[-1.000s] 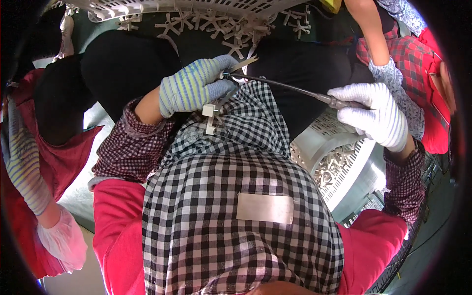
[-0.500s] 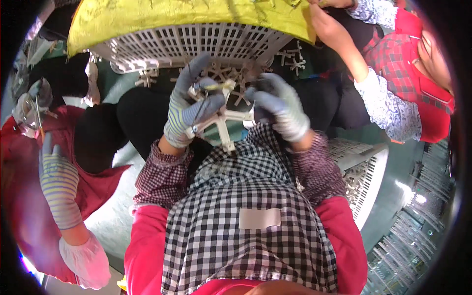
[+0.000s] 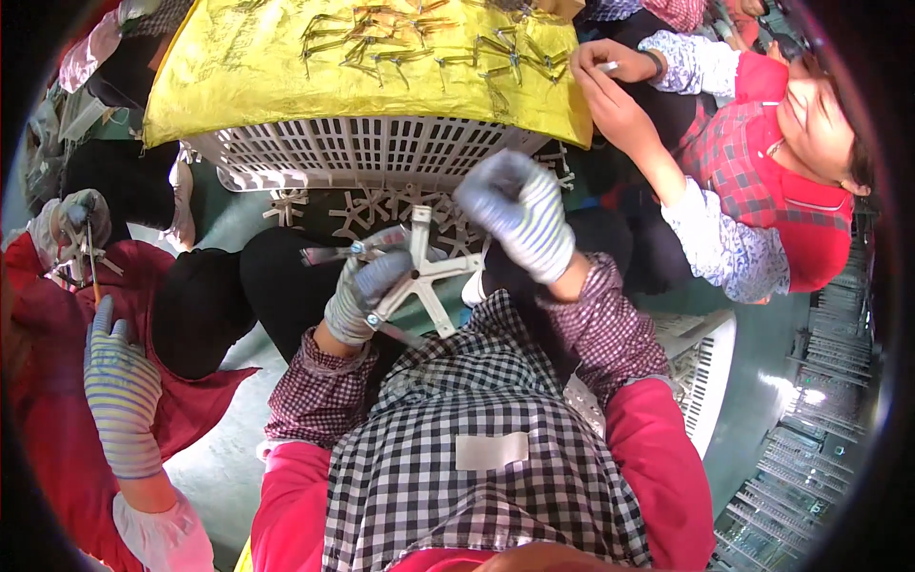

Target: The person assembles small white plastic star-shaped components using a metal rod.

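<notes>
My left hand (image 3: 362, 296), in a striped grey glove, is closed on a white star-shaped plastic bracket (image 3: 420, 278) held above my lap. Slim metal arms (image 3: 329, 255) stick out from the bracket on the left, beside my fingers; how they are fixed is partly hidden by the glove. Raised to the right of the bracket and apart from it is my right hand (image 3: 519, 214), gloved alike. Its fingers look curled but are smeared by motion, so I cannot tell whether anything is in them.
Ahead, a yellow sheet (image 3: 238, 86) with several metal arms (image 3: 381, 57) covers an upturned white basket (image 3: 315, 157). More star brackets (image 3: 357, 205) lie below it. Co-workers sit left and right; a gloved hand (image 3: 119, 391) is at left. Another white basket (image 3: 715, 367) stands at right.
My right hand has pulled away from the bracket and moved up. The bracket has turned in my left hand. The view has tilted, showing more of the yellow sheet.
</notes>
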The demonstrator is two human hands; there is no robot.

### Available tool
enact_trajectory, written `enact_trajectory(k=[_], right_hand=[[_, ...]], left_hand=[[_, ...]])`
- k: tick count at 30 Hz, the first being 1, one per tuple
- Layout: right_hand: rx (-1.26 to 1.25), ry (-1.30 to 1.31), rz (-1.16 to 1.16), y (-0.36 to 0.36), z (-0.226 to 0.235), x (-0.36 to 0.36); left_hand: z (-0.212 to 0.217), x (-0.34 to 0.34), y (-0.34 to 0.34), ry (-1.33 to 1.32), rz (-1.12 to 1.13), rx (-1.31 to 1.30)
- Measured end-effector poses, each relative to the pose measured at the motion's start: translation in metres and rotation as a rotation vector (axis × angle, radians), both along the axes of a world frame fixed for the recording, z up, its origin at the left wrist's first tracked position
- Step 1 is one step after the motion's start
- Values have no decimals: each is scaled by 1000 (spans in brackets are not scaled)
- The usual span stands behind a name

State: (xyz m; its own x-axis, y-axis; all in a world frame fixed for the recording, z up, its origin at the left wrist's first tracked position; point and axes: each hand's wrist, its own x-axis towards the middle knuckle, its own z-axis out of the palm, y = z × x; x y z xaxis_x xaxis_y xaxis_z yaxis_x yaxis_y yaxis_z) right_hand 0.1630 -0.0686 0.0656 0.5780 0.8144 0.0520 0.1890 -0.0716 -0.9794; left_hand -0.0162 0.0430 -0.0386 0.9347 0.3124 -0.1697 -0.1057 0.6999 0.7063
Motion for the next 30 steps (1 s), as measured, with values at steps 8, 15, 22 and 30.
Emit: enact_trajectory(k=[8,15,22,30], right_hand=[[-163,-1113,-136,67,-17,115],[-440,-1303,159,51,-15,156],[-636,-1207,331,74,-13,169],[-431,-1325,315,74,-15,165]], left_hand=[[47,-16,21,-300,32,-392],[45,13,2,-422,-76,-422],[24,27,-2,-432,-118,-424],[11,32,8,-476,-109,-447]])
